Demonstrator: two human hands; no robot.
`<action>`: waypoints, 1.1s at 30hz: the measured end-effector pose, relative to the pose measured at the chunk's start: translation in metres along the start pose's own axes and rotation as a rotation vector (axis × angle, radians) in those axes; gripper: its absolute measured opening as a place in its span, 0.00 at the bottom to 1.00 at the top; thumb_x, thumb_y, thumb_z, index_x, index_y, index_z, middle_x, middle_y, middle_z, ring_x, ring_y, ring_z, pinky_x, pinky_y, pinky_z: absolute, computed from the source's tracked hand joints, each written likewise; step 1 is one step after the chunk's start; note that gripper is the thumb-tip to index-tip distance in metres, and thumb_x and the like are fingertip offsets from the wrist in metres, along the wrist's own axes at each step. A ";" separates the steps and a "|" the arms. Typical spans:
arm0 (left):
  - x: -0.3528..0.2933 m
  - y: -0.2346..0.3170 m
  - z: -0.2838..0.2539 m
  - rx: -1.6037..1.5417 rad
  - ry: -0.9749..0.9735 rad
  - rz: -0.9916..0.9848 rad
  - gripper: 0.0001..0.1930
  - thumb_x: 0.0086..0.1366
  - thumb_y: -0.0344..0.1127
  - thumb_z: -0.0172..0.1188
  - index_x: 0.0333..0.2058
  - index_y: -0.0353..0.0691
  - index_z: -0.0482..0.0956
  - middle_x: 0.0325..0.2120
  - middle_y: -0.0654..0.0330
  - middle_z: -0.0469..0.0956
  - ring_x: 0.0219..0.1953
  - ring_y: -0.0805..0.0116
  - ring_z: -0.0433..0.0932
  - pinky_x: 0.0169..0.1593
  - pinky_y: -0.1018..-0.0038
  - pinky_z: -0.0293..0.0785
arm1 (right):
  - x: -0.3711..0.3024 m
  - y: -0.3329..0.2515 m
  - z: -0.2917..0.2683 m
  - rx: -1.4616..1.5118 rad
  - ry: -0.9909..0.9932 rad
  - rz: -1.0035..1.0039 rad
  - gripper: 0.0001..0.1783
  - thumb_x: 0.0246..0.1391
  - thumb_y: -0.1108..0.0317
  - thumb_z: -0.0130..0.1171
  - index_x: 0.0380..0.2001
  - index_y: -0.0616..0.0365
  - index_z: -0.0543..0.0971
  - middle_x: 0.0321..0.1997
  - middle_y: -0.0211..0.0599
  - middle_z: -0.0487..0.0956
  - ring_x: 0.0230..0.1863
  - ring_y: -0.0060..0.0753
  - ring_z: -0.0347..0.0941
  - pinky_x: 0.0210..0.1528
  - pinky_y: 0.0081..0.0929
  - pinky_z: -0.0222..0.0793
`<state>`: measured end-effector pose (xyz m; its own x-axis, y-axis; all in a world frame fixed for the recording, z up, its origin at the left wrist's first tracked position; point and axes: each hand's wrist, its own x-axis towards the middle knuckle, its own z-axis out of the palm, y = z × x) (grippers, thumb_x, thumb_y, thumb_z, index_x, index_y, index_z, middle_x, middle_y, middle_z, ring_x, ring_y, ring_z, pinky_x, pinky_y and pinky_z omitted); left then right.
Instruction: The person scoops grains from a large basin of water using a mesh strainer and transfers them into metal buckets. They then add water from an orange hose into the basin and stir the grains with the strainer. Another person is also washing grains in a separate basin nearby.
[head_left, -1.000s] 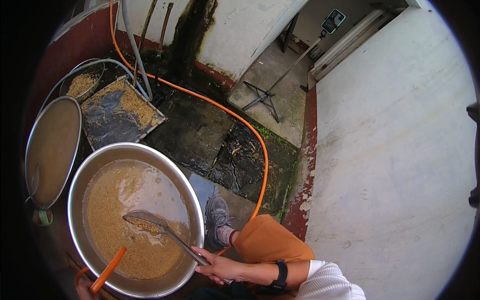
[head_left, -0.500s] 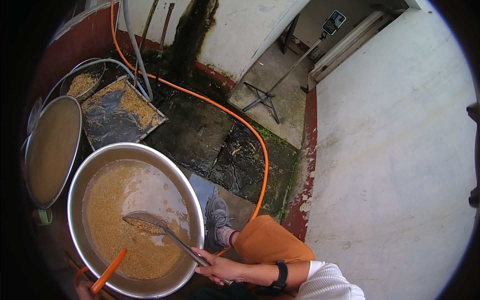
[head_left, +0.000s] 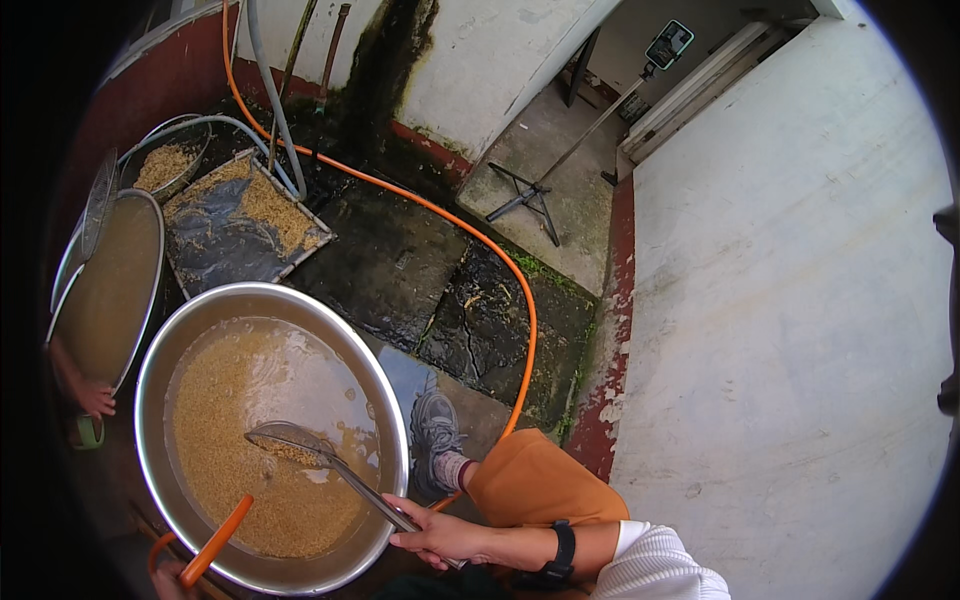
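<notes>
The right hand [head_left: 440, 535] is closed around the handle of a long metal skimmer [head_left: 300, 448], whose mesh head rests in the wet grain inside the big steel basin [head_left: 390, 400]. The left hand [head_left: 172, 575] barely shows at the lower edge, by the orange hose end [head_left: 215, 540] laid over the basin rim; whether it grips the hose cannot be told. To skim well, I would judge it best to keep the head shallow and level, lift slowly and let water drain. Beyond lie a grain-strewn tray [head_left: 240, 225], a second basin [head_left: 110, 285], and a tripod [head_left: 530, 195].
</notes>
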<state>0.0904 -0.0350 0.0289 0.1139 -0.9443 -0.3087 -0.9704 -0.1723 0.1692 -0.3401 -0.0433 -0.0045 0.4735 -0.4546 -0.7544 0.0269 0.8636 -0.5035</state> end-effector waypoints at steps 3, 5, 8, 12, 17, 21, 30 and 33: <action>0.002 -0.001 0.001 -0.028 -0.035 -0.048 0.13 0.51 0.22 0.61 0.37 0.38 0.82 0.35 0.52 0.81 0.32 0.61 0.78 0.38 0.70 0.76 | 0.000 0.000 0.000 -0.004 0.000 -0.002 0.42 0.61 0.63 0.51 0.68 0.42 0.37 0.18 0.22 0.59 0.13 0.14 0.57 0.13 0.16 0.57; 0.002 -0.003 0.002 -0.026 -0.056 -0.052 0.13 0.53 0.24 0.61 0.39 0.39 0.82 0.37 0.52 0.81 0.33 0.62 0.78 0.37 0.70 0.76 | 0.000 0.000 0.001 -0.007 0.000 -0.008 0.42 0.60 0.63 0.51 0.68 0.43 0.37 0.18 0.22 0.60 0.13 0.14 0.57 0.13 0.16 0.57; 0.001 -0.006 0.002 -0.026 -0.068 -0.075 0.13 0.54 0.26 0.61 0.40 0.40 0.82 0.38 0.52 0.80 0.35 0.63 0.78 0.37 0.70 0.76 | 0.000 -0.001 0.003 -0.018 -0.002 -0.012 0.42 0.60 0.64 0.51 0.68 0.44 0.37 0.18 0.22 0.60 0.13 0.14 0.58 0.12 0.16 0.57; -0.007 -0.018 0.005 -0.066 -0.068 -0.075 0.12 0.56 0.27 0.61 0.41 0.41 0.81 0.39 0.51 0.80 0.37 0.63 0.78 0.40 0.72 0.76 | -0.001 -0.004 0.007 -0.068 0.005 -0.015 0.43 0.60 0.65 0.51 0.68 0.45 0.36 0.17 0.23 0.60 0.13 0.14 0.58 0.12 0.16 0.57; -0.011 -0.041 0.040 -0.310 0.390 0.101 0.19 0.35 0.15 0.58 0.29 0.35 0.66 0.29 0.52 0.69 0.33 0.54 0.69 0.39 0.66 0.66 | 0.002 -0.001 0.008 -0.101 -0.028 -0.058 0.43 0.60 0.65 0.52 0.68 0.46 0.37 0.19 0.24 0.62 0.13 0.14 0.58 0.13 0.15 0.57; -0.025 -0.045 0.042 -0.639 0.251 -0.120 0.20 0.36 0.12 0.55 0.31 0.34 0.66 0.29 0.52 0.69 0.32 0.56 0.68 0.38 0.69 0.66 | 0.008 0.001 0.013 -0.152 0.018 -0.123 0.41 0.58 0.64 0.53 0.67 0.46 0.42 0.16 0.23 0.63 0.12 0.14 0.58 0.11 0.16 0.57; -0.042 -0.029 0.005 -0.393 0.257 0.001 0.16 0.42 0.19 0.64 0.31 0.34 0.69 0.33 0.51 0.72 0.37 0.52 0.69 0.44 0.65 0.65 | 0.023 0.001 0.024 -0.341 0.137 -0.215 0.41 0.59 0.63 0.52 0.67 0.54 0.41 0.14 0.24 0.62 0.11 0.17 0.58 0.11 0.18 0.58; -0.046 -0.029 0.003 -0.405 0.340 0.066 0.15 0.43 0.20 0.63 0.31 0.35 0.71 0.31 0.52 0.72 0.37 0.51 0.69 0.44 0.64 0.65 | 0.033 0.009 0.025 -0.418 0.181 -0.254 0.38 0.58 0.64 0.52 0.66 0.52 0.44 0.21 0.32 0.69 0.11 0.20 0.60 0.10 0.22 0.57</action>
<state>0.1125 0.0139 0.0353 0.1828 -0.9829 0.0239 -0.8256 -0.1402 0.5466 -0.3020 -0.0447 -0.0233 0.3368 -0.7012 -0.6284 -0.2504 0.5766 -0.7777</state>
